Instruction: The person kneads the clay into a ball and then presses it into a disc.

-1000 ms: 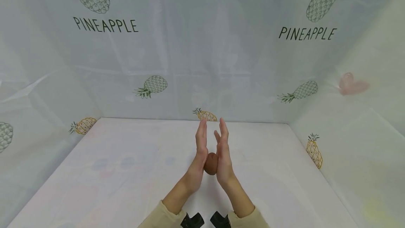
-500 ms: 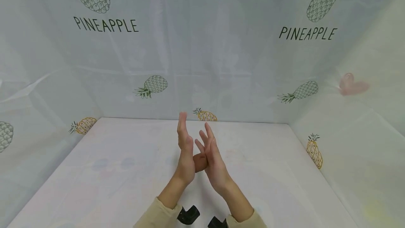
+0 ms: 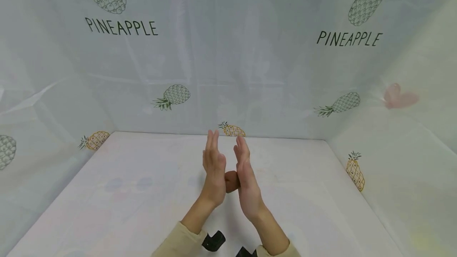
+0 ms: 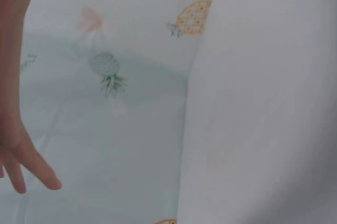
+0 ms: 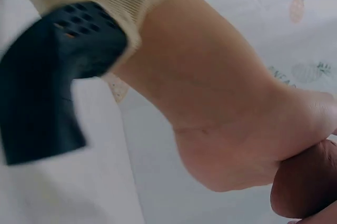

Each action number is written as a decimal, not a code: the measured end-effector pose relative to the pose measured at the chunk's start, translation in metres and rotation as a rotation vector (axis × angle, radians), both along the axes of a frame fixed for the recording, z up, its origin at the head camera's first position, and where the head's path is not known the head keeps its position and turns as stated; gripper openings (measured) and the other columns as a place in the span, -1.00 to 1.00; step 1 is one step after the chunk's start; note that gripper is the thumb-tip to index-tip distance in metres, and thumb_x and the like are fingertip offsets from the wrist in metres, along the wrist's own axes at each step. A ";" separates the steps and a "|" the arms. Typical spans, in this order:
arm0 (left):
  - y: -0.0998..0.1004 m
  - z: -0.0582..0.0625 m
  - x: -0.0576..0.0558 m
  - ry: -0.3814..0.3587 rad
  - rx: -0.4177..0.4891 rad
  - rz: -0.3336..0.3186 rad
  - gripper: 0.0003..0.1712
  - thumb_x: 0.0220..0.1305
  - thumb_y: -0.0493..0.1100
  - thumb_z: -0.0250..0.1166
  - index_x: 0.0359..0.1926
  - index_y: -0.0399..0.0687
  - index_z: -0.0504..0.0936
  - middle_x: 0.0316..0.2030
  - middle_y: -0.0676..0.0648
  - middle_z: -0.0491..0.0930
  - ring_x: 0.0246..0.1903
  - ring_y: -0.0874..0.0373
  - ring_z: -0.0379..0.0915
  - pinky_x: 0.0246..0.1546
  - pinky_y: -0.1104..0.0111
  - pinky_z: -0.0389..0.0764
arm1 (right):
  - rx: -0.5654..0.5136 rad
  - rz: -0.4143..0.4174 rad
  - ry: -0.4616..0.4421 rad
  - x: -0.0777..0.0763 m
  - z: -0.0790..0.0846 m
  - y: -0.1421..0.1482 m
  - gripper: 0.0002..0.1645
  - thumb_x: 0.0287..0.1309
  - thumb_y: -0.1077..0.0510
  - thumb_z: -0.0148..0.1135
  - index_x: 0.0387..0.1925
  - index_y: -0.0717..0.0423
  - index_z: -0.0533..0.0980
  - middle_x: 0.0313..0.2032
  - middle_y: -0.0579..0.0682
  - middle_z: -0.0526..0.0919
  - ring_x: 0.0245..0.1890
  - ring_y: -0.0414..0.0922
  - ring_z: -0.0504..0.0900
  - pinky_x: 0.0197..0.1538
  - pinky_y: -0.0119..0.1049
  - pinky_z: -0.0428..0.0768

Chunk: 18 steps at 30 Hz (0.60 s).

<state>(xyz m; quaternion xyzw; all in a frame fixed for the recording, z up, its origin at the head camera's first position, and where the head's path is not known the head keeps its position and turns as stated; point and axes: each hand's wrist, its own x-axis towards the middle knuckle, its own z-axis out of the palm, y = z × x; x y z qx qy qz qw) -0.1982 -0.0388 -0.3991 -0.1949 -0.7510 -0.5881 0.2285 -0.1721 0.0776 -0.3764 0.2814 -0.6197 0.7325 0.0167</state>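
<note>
Between the two palms sits a brown lump [image 3: 232, 181], clay-like, with a crease showing on its near side. My left hand [image 3: 214, 177] presses it from the left, fingers straight and pointing up and forward. From the other side my right hand [image 3: 248, 187] presses with its palm, fingers likewise extended. Both hands are raised over the table, and the palms partly cover the lump. In the right wrist view, the clay lump [image 5: 308, 184] lies against the heel of a hand [image 5: 237, 129]. The left wrist view shows part of a hand [image 4: 10, 129] at its left edge; the lump is out of sight there.
A white table [image 3: 150, 193] spreads beneath the hands. Pale sheeting [image 3: 228, 50] printed with pineapples stands behind it and along both sides. Black camera mounts sit at the inner side of both cuffs, the left one [image 3: 214, 241] showing more fully.
Both hands have shifted left overall, then slightly back right, sliding along each other. The lump has turned between the palms and looks creased. The right hand's spread fingers have come together.
</note>
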 end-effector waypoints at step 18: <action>0.017 -0.006 0.015 -0.107 0.151 -0.395 -0.33 0.70 0.20 -0.55 0.71 0.48 -0.42 0.67 0.19 -0.32 -0.18 0.36 0.39 0.43 0.04 0.16 | 0.029 -0.143 0.067 -0.008 -0.001 0.013 -0.27 0.66 -0.24 -0.65 0.72 -0.33 -0.33 0.70 -0.19 -0.36 0.68 -0.11 -0.35 0.56 0.27 -0.31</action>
